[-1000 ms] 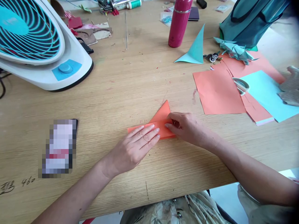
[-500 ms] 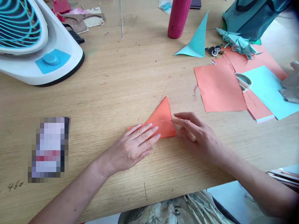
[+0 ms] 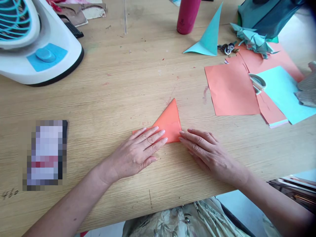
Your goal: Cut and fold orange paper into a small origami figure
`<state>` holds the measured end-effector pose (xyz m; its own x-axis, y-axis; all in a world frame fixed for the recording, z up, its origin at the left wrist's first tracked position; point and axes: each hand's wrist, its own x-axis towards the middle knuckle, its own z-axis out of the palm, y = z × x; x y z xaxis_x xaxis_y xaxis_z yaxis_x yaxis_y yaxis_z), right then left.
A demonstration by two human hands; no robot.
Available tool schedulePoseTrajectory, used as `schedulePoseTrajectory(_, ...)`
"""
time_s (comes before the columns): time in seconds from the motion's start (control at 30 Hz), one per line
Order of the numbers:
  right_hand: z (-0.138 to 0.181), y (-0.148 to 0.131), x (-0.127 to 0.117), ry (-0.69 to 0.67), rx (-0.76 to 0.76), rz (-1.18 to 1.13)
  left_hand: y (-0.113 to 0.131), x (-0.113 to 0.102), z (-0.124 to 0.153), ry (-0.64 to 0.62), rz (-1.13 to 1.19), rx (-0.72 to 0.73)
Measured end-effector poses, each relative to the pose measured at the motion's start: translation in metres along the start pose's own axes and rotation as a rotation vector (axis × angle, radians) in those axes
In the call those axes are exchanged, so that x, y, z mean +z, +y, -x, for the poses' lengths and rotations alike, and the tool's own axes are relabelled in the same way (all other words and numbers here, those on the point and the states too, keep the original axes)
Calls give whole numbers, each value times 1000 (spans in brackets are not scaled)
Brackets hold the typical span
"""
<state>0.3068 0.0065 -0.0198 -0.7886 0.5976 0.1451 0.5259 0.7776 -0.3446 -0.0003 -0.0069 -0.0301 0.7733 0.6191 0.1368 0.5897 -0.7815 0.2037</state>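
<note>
A folded piece of orange paper [image 3: 171, 122] lies on the wooden table in front of me, one pointed flap reaching away from me. My left hand [image 3: 138, 149] rests flat over its left part, fingers stretched out and pressing it to the table; the paper under the palm is hidden. At the right lower corner of the paper, the fingertips of my right hand [image 3: 207, 149] touch its edge. The right fingers are stretched out, lying close together on the table.
A phone [image 3: 46, 153] and a white fan [image 3: 56, 59] are on the left. Farther back stand a magenta bottle [image 3: 189, 14] and a folded teal paper [image 3: 209, 39]. Keys [image 3: 227, 48], orange sheets [image 3: 230, 90], scissors [image 3: 258, 82] and a teal origami figure [image 3: 255, 41] lie to the right.
My right hand has come down and flattened, its fingertips sliding lower along the paper's right edge. The left hand stays on the paper. The whole view has shifted slightly.
</note>
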Motion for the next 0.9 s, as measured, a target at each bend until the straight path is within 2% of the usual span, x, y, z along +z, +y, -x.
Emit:
schedulePoseTrajectory(0.43,-2,-1,-3,-29,10,-50,0,0,0,-39,47,-32)
schedulePoseTrajectory(0.67,-1,0,-1,-29,-2,-33,1,1,0,-84,-5,-34)
schedulePoseTrajectory(0.9,4,-4,3,38,-8,0,2,-1,0,-79,-19,-34)
